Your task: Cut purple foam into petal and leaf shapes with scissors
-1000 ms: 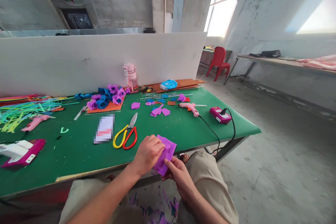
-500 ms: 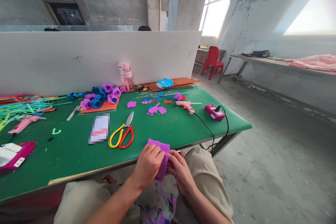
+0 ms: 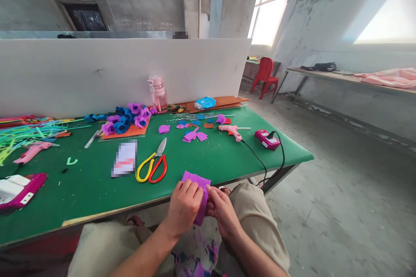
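Note:
A purple piece of crepe paper is held between both hands, just off the table's front edge. My left hand grips its left side with curled fingers. My right hand pinches the right edge between thumb and fingers. Scissors with one yellow and one red handle lie open on the green table, left of the hands. Cut purple pieces lie beyond the hands, near a pink glue gun. Purple and blue paper flowers are piled on an orange sheet at the back.
A magenta power strip with a black cord sits at the right. Another glue gun and power strip lie at the left. A pink bottle stands by the white partition. Paper scraps litter the floor.
The view has shifted slightly, so the table things appear a little farther right. Both hands keep hold of the purple paper, and the right fingertips have moved slightly left along its edge.

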The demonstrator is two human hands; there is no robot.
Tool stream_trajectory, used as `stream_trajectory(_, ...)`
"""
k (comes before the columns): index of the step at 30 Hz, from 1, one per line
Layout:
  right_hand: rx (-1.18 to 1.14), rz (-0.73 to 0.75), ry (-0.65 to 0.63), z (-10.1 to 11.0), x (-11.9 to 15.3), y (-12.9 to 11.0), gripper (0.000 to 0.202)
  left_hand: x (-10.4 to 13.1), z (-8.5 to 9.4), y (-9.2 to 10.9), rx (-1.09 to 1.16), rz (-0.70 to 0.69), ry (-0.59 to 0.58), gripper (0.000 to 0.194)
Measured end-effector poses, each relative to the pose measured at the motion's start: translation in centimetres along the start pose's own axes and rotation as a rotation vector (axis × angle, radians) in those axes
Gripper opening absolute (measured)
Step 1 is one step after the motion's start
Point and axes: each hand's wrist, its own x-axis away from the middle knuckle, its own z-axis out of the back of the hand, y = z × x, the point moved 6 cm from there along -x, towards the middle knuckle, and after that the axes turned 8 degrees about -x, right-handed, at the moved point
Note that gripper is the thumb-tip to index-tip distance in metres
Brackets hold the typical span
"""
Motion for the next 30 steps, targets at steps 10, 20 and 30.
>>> stream_trajectory(10, 0.103, 0.065, 0.026, 0.4, -0.6, 0.1, 0.037, -0.4, 1.2, -3.7, 0.301, 0.174, 0.046, 0.011)
stream_trajectory(20, 0.02, 0.024, 0.061, 0.5, -0.4, 0.1, 0.033, 1.0, 0.2, -10.3, 0.369, 0.486, 0.069, 0.018)
stream_trajectory(30, 0.027, 0.091, -0.033, 0.1, -0.5, 0.5, 0.031, 0.6, -1.6, -7.9, 0.782, 0.576, -0.17, 0.027)
